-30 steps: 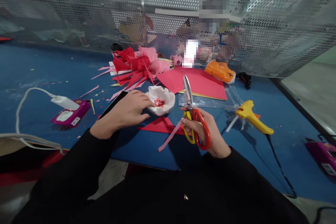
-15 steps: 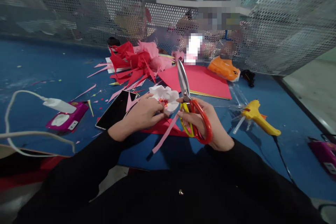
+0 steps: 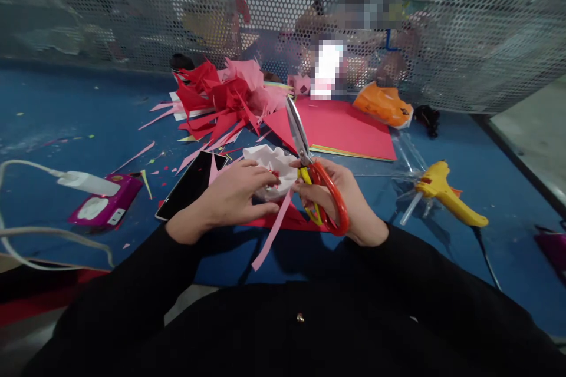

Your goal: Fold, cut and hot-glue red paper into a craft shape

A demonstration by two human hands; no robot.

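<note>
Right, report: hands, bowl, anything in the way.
Left hand at white bowl, grip unclear. Right hand holds scissors and pink strip. Bowl partly hidden by left hand, red bits inside. Phone beside left hand, apart from bowl.

Head view, near, facing forward and down over blue table (image 3: 53, 100); far mesh (image 3: 283, 9) seemingly blurred.

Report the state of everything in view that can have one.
Red-and-yellow-handled metal scissors: blades closed, gripped in right hand.
Narrow pink paper strip: dangling from right hand.
White petal-edged bowl: red bits inside.
Black rectangular phone: lying flat, screen dark.
Purple plastic power strip: white adapter plugged in.
Yellow plastic glue gun: lying down, translucent stick protruding.
Red paper sheets: stacked flat.
</note>
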